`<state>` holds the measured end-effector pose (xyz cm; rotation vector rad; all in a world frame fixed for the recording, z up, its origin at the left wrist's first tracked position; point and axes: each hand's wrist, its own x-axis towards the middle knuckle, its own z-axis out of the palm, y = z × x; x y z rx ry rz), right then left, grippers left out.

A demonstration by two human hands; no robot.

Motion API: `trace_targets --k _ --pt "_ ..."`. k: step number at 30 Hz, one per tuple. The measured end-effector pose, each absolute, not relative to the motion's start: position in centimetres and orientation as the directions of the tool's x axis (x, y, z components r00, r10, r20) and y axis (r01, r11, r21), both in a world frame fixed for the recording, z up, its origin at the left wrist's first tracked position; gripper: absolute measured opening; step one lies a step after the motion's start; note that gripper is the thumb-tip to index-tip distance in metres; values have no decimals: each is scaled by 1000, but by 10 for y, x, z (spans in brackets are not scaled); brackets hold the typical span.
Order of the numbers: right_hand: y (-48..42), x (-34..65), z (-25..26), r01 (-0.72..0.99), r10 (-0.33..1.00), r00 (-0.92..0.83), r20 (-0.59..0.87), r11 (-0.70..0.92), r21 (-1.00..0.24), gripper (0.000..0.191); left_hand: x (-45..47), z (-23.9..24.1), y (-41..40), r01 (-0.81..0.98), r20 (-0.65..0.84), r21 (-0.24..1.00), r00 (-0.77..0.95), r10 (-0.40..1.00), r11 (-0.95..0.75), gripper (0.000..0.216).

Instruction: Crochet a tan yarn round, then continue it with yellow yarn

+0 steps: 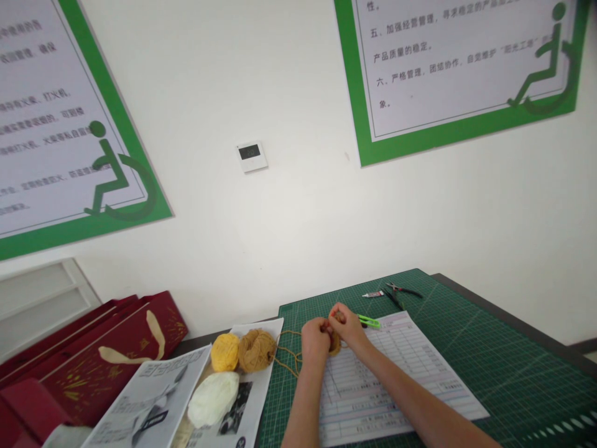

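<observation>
From my feed: both bare hands meet over a small mustard-brown yarn piece [334,345], held just above the upper left of a white printed form with a ruled table [396,373]. Left hand [316,339] is curled, fingertips pinching the piece's near side. Right hand [345,322] looks pinched too, thumb and fingertips together at its upper edge; can't tell if a tool is in there, fingers cover it.

Risks, my guess: loose brown yarn strands [291,332] lie looped between the left hand and a round brown yarn ball [256,350]. They could tangle or snag if pulled unevenly. A hard tug could roll that ball into the yellow yarn ball [224,352] touching it. Slack grip, stitches could slip, if the piece is looped work.

Around: cream-white oval yarn ball [213,399] below those two, all on printed white paper [256,398]. Dark-red paper gift bags [116,373] crowd the far left. Bright-green plastic-handled tool [369,321] sits right beside the right hand, the nearest obstacle; a sideways swing could knock it. White tube [373,294] and black-and-red pliers [405,290] lie farther back on the green gridded cutting mat [508,367], which covers most of the dark tabletop [480,301]. Right forearm crosses the form, hiding part of it.
</observation>
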<state>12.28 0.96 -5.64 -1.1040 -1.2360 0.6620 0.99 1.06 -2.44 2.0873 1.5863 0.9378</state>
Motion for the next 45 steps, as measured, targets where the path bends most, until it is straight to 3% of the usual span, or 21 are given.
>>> trace_targets --k 10,21,28,37,45 --pt "11 123 -56 39 911 190 367 367 -930 6 10 -27 11 703 271 636 182 945 -318 20" --pt "18 122 -68 -72 916 117 384 394 -916 35 5 -21 8 732 277 605 173 945 -312 22" --pt "13 123 -62 34 927 151 344 343 -939 17 4 -20 8 744 286 590 170 943 -313 20" --pt "5 127 -51 111 917 175 359 344 -932 12 3 -14 2 764 266 563 193 944 -315 20" --pt "9 127 -52 26 919 237 315 318 -948 24 0 -13 1 850 249 432 211 945 -303 20"
